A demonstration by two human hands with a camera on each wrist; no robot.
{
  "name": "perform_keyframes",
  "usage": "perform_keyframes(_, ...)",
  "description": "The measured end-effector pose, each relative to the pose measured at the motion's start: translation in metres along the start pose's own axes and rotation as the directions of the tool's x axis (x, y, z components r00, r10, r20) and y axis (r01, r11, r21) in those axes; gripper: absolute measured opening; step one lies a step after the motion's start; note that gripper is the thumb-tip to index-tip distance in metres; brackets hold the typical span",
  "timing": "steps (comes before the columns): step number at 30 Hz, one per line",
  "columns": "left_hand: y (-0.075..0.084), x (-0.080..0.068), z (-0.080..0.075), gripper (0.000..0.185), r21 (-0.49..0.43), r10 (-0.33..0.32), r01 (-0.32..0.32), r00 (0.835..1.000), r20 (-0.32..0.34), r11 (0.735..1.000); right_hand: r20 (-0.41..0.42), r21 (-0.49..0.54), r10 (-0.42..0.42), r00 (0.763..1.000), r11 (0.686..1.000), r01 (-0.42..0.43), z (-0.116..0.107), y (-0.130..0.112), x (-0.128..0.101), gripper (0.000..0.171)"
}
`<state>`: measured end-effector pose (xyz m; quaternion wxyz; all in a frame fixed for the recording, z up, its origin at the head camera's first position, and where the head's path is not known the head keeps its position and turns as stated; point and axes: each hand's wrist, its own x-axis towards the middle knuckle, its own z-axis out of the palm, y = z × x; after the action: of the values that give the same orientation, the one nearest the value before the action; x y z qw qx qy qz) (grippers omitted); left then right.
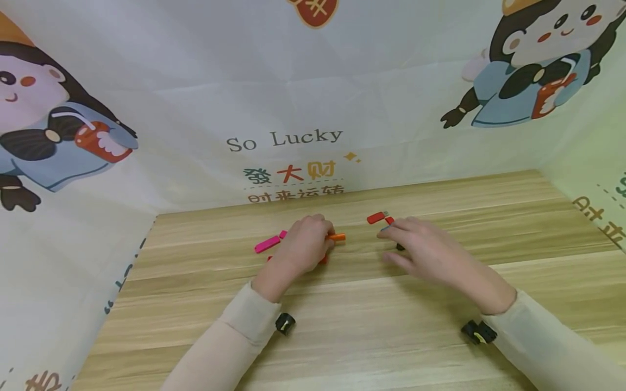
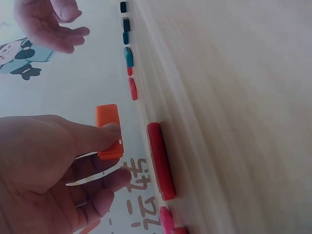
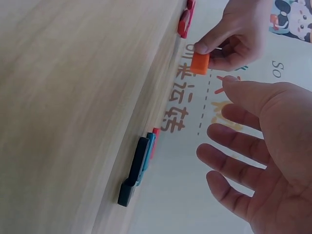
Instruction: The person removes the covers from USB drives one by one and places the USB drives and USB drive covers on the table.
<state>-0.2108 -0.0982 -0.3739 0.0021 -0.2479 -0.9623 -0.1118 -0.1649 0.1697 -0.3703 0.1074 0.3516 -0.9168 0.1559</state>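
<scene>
Pinching an orange flash drive (image 2: pixel 109 131) between thumb and curled fingers (image 2: pixel 92 137), the left hand (image 1: pixel 304 244) holds it just above the wooden desk (image 1: pixel 342 304). A red flash drive (image 2: pixel 161 161) lies on the desk just beside that orange one, with a pink one (image 1: pixel 267 244) past it. The right hand (image 1: pixel 425 250) hovers with fingers spread and relaxed (image 3: pixel 234 163), holding nothing, over a black flash drive (image 3: pixel 134 170) and a teal one (image 3: pixel 148 146) beside it.
</scene>
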Motion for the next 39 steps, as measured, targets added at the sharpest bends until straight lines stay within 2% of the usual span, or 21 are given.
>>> perform_keyframes(8,0.007,-0.009,-0.003,0.008,0.004,0.011,-0.01,0.997,-0.07,1.0,-0.028,-0.038,-0.031,0.999,0.999,0.03,0.002,-0.001,0.009,0.039)
perform_keyframes(15,0.013,-0.016,-0.004,0.01,0.021,0.04,-0.038,0.991,-0.125,0.999,-0.026,-0.052,-0.027,0.999,0.998,0.026,0.005,-0.005,0.018,0.043)
perform_keyframes(27,0.021,-0.028,-0.001,0.007,0.032,0.143,-0.139,0.962,-0.232,0.99,-0.06,-0.048,-0.096,0.994,0.994,0.093,0.015,-0.012,0.03,0.039)
perform_keyframes(39,0.028,-0.034,0.001,0.006,0.011,0.17,-0.174,0.942,-0.289,0.985,-0.033,-0.067,-0.099,0.995,0.993,0.096,0.021,-0.019,0.036,0.035)
